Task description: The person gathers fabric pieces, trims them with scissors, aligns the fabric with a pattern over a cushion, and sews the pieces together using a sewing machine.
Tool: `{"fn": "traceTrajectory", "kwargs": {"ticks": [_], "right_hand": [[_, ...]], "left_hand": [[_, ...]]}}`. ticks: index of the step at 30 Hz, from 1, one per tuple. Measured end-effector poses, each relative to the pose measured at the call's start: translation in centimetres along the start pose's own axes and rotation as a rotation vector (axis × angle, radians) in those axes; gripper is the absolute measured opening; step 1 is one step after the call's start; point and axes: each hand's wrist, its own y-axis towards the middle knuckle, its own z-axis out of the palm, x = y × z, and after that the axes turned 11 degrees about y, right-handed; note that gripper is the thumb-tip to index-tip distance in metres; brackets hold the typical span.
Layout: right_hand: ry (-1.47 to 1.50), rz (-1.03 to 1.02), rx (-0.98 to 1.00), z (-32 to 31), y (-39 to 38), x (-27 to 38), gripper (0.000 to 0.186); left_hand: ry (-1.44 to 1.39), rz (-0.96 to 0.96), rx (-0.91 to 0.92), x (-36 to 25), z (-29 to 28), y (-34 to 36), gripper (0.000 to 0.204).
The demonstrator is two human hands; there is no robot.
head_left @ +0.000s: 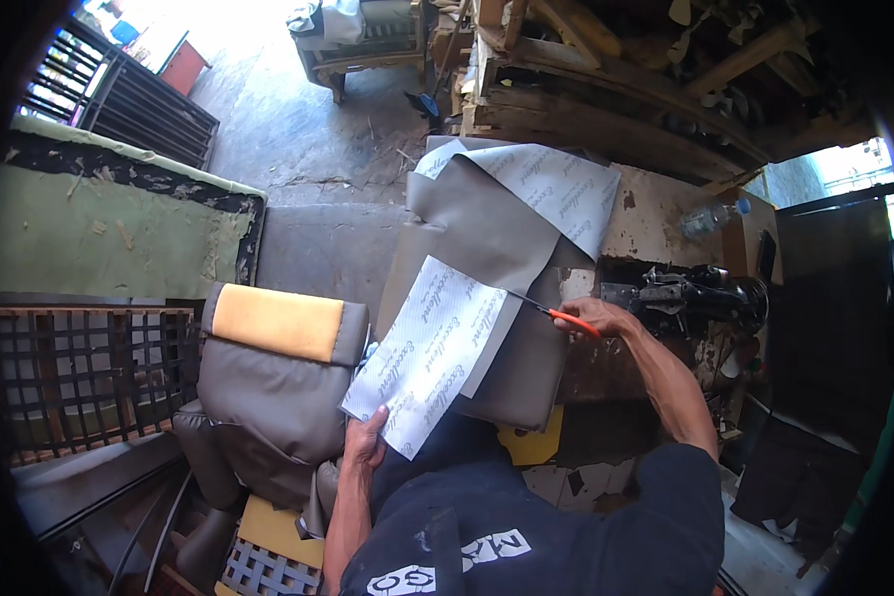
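My left hand (366, 442) is closed on the lower corner of a leatherette piece (427, 353), its white printed backing facing up. My right hand (606, 318) grips scissors (581, 327) by their orange handles. The scissor blades point left and touch the upper right edge of that piece; whether they are open or closed is too small to tell. Beneath and beyond lies a larger grey-brown leatherette sheet (482, 214), with a far corner folded over to show its white backing.
A dark sewing machine (690, 290) stands right of my right hand, with a clear plastic bottle (710, 219) behind it. To the left are a brown padded seat (278, 397) with yellow foam on top and a worn green panel (109, 223). Wooden furniture frames (606, 89) are stacked at the far right.
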Motion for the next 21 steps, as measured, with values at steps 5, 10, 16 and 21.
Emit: {"fn": "traceTrajectory", "kwargs": {"ticks": [5,10,16,21], "right_hand": [[0.221,0.12,0.083,-0.5,0.8,-1.1,0.037],[0.197,0.027,0.094,1.1,2.1,1.5,0.042],[0.08,0.003,0.173,0.6,2.8,0.9,0.036],[0.261,0.028,0.198,1.9,4.0,1.9,0.04]], "left_hand": [[0.006,0.007,0.0,-0.9,0.4,-0.5,0.062],[0.03,0.038,-0.019,-1.0,0.1,-0.9,0.062],[0.025,0.0,-0.014,-1.3,-0.5,-0.9,0.063],[0.073,0.044,-0.011,-1.3,-0.7,-1.0,0.06]]}}
